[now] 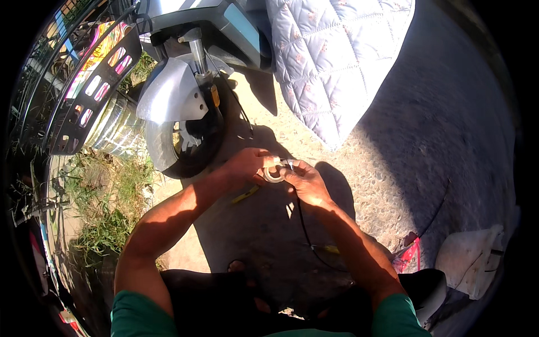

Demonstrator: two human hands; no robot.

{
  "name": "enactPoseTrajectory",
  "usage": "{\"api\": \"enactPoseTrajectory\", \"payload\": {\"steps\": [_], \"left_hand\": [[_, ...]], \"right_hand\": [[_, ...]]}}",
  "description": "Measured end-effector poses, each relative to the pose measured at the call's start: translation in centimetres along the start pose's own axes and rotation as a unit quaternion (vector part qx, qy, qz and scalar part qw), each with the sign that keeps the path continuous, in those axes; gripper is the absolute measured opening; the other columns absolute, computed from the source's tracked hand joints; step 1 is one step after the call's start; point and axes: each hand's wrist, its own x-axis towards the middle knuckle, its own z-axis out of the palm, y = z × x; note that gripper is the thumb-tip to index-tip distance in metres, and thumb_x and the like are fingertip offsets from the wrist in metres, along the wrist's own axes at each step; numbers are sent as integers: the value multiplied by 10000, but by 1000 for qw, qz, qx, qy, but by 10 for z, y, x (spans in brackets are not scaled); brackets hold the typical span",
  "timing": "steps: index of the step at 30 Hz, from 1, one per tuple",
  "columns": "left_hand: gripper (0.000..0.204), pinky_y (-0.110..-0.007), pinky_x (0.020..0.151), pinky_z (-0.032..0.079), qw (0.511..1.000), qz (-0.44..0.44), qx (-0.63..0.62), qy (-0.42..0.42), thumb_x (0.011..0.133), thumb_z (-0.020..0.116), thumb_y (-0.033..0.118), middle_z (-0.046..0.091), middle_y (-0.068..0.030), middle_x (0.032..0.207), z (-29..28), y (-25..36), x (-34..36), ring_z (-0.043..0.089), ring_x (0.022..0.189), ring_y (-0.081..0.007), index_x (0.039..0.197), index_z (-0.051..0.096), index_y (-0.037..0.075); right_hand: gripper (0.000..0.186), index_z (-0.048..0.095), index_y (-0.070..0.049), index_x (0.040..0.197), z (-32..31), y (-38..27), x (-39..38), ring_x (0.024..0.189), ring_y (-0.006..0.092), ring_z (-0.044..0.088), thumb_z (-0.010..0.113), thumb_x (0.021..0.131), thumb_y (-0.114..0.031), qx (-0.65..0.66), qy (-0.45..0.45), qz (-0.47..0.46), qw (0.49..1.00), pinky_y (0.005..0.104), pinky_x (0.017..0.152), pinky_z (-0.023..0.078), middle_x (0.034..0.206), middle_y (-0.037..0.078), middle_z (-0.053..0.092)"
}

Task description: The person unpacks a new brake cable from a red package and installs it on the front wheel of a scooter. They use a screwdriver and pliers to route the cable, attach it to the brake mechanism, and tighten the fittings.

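Note:
My two hands meet over the shaded ground in front of a scooter's front wheel [163, 147]. The fingers of my left hand [250, 164] are closed on a pale ring-shaped roll [273, 178], which looks like tape. My right hand [306, 182] pinches at a black cable [303, 220] beside the roll, and its fingertips come close to those of the left. From the right hand the cable hangs down and curves to the right behind my forearm. A small light-coloured piece [290, 164] shows at the right fingertips, too small to name.
A yellow tool-like piece [245, 195] lies below my left hand; another yellow piece [330, 249] lies near the cable. Behind stand the scooter's silver fender [168, 92] and a hanging quilted cover [337, 62]. A black basket [95, 95] is at left, a whitish panel [469, 261] at right.

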Motion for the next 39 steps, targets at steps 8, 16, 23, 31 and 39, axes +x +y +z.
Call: {"api": "enactPoseTrajectory", "payload": {"steps": [8, 16, 23, 31, 39], "left_hand": [[270, -302, 761, 552, 996, 33, 42, 69, 878, 646, 131, 654, -80, 932, -69, -35, 37, 650, 838, -172, 1098, 603, -20], [211, -291, 563, 464, 962, 86, 189, 178, 845, 578, 61, 622, -61, 740, -118, -47, 89, 590, 641, -139, 1035, 613, -24], [310, -248, 649, 466, 991, 119, 51, 14, 914, 502, 72, 637, -23, 821, -106, -24, 98, 576, 708, -92, 1201, 598, 1], [280, -253, 705, 473, 989, 121, -76, -42, 945, 506, 71, 647, -35, 837, -51, 20, 51, 587, 741, -100, 1175, 617, -45], [254, -251, 699, 449, 984, 149, -57, -75, 934, 536, 83, 622, -16, 814, -46, 31, 27, 570, 734, -99, 1144, 627, -25]], "right_hand": [[185, 643, -52, 1083, -13, 24, -1, 684, 81, 559, 656, 931, -157, 84, 50, 29, 995, 240, 597, 454, 893, 13, 655], [199, 645, -67, 1128, -4, 16, 2, 701, 81, 569, 633, 955, -166, 112, 53, 48, 991, 245, 625, 476, 891, 14, 667], [295, 590, -54, 1201, -23, 1, 6, 737, 136, 641, 653, 948, -193, 120, 38, 29, 992, 277, 635, 516, 927, 74, 682], [201, 567, -46, 1075, -14, -38, 13, 703, 126, 623, 644, 934, -166, 128, 25, 52, 990, 233, 566, 488, 941, 58, 648], [314, 534, -1, 1253, 17, -44, 15, 656, 106, 563, 535, 961, -114, 102, -8, 56, 993, 218, 509, 427, 1013, 80, 657]]}}
